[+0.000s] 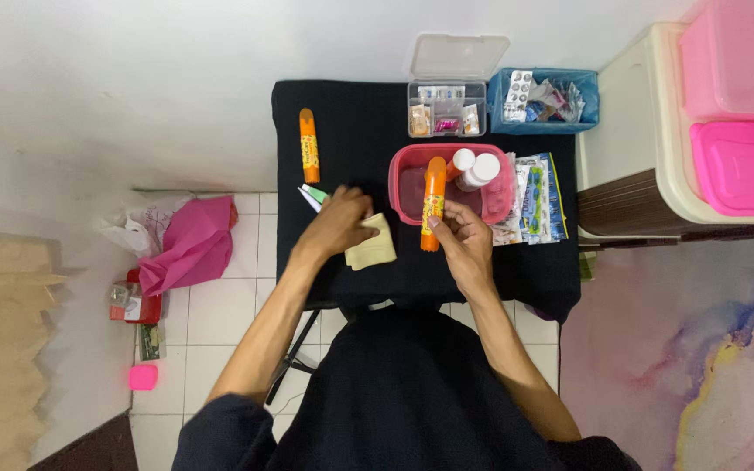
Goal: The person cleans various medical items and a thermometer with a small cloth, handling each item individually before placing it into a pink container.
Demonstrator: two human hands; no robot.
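The right hand (462,246) grips an orange tube (432,203) upright at the near rim of the pink tub (405,205); the left hand (342,222) presses a pale yellow cloth (373,247) on the black table (355,122). Two white-capped bottles (475,168) already stand in the tub, a second orange tube (308,145) lies apart

We list 2 orange tubes (432,202) (308,145) with yellow labels; 1 pale yellow cloth (372,245); 1 pink tub (499,202); 1 black table cover (351,113); 1 blue basket (588,96); 1 clear box (447,109); 1 magenta bag (189,244).
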